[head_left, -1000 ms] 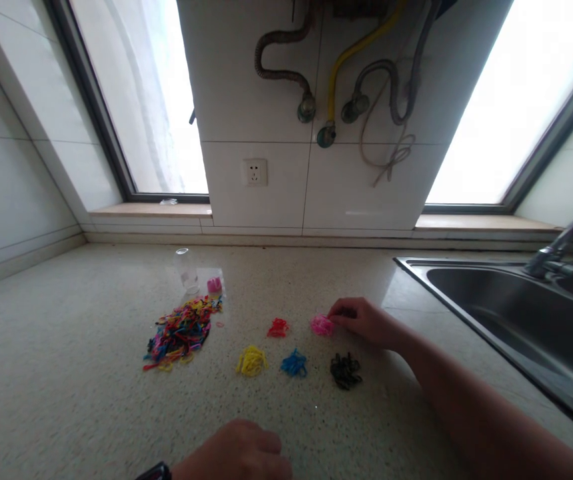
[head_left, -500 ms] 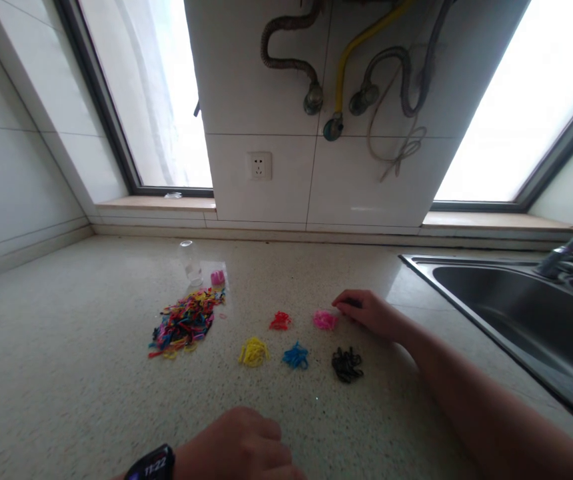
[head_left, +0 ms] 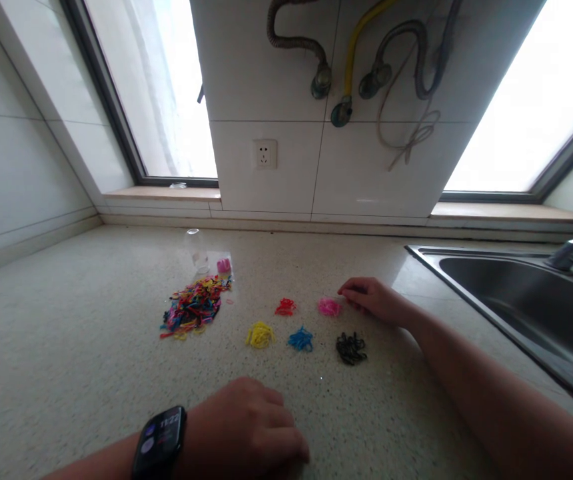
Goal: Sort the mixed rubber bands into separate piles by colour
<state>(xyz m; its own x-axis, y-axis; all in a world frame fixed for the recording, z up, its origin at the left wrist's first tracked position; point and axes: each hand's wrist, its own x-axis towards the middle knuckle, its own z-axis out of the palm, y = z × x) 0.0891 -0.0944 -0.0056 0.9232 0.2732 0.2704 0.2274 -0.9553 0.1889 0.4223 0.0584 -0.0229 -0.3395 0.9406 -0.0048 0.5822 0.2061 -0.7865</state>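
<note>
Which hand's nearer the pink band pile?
Right. The right hand is just right of the pink band pile, fingertips beside it; the left hand is well below-left, nearer the camera.

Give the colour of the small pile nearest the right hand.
Pink; it shows best in the current head view, beside the right hand's fingertips.

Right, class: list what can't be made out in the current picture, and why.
Right hand's grip, head view: too small to tell whether it holds a band.
Left hand's palm, head view: hidden by its back.
Lower bands in the mixed pile, head view: covered by others.
Sink's far right, head view: cut off by the edge.
</note>
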